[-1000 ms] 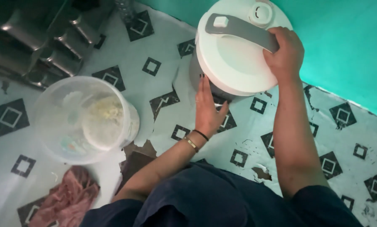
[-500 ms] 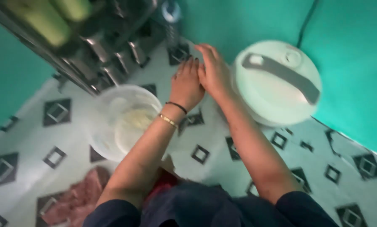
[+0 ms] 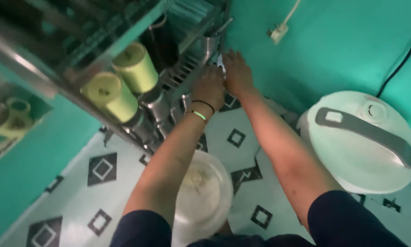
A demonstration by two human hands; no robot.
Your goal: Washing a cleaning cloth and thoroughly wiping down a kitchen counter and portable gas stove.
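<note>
Hands meet at the corner of a metal dish rack (image 3: 187, 68): the left hand (image 3: 208, 87) and right hand (image 3: 236, 73) press close together around a small shiny metal piece (image 3: 221, 64) at the rack's edge, though whether the fingers are pinched shut on it or merely touching cannot be told. This looks like the reaching-and-taking stage at the rack, and getting the piece free would call for a firm pinch and a careful draw away from the rack wires. Below the arms sits a clear plastic bowl (image 3: 205, 196) on the patterned floor (image 3: 100, 174), with a white cooker (image 3: 361, 142) to the right against the green wall.
</note>
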